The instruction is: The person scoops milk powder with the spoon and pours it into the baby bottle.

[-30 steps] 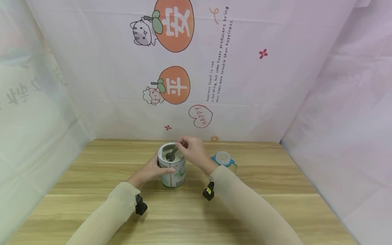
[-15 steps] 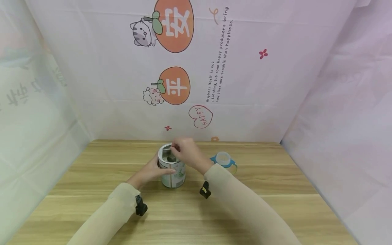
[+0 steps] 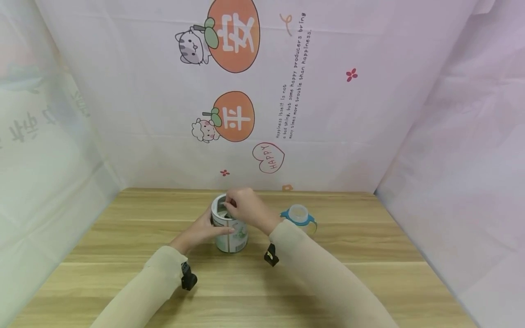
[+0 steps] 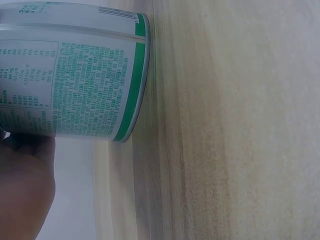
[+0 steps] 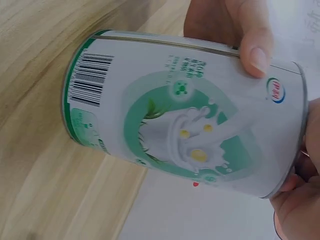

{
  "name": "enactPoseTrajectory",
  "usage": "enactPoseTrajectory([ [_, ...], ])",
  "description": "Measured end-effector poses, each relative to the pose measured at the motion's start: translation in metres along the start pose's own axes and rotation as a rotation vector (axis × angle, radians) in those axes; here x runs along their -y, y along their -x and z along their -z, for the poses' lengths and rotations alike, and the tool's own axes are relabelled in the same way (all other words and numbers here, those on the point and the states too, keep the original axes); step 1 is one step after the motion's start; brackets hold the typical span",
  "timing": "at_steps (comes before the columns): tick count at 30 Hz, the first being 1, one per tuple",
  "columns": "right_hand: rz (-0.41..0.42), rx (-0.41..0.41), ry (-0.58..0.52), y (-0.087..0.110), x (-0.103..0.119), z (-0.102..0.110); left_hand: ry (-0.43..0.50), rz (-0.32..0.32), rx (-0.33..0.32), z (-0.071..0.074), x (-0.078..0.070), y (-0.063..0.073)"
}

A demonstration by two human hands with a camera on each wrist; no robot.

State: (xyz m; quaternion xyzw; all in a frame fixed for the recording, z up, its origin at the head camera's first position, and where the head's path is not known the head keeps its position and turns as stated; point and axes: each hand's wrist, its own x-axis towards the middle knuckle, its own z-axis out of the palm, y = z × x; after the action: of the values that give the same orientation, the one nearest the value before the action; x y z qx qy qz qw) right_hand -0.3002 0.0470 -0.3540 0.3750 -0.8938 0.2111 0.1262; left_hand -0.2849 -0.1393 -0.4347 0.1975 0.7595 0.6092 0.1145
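A white and green milk powder can point(image 3: 231, 238) stands uncovered on the wooden table. My left hand point(image 3: 202, 233) grips it from the left, thumb across the front. In the right wrist view a milk splash picture and a barcode show on the can point(image 5: 190, 125); the left wrist view has its side printed with small green text. My right hand point(image 3: 247, 207) is over the rim, fingers dipping into the mouth and pinching a spoon point(image 3: 227, 215). Most of the spoon is hidden by the hand and the can wall.
Right of the can, partly behind my right forearm, stands a clear cup point(image 3: 298, 212) with blue handles. A printed white cloth point(image 3: 320, 159) hangs behind the table point(image 3: 156, 218), and more cloth closes off both sides.
My right hand has moved left and down, taking the spoon deeper into the can, so less of it shows. The left hand and the can stay in place.
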Motion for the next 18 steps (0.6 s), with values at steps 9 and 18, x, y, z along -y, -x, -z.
enactPoseTrajectory([
  [9, -0.039, 0.015, -0.019, 0.0021, 0.0013, -0.0019, -0.010, -0.010, 0.004, -0.0007, -0.0012, 0.0016],
  [18, -0.067, 0.003, -0.039, 0.0027, 0.0000, -0.0038, -0.010, -0.036, 0.010, -0.0014, -0.0002, 0.0004],
])
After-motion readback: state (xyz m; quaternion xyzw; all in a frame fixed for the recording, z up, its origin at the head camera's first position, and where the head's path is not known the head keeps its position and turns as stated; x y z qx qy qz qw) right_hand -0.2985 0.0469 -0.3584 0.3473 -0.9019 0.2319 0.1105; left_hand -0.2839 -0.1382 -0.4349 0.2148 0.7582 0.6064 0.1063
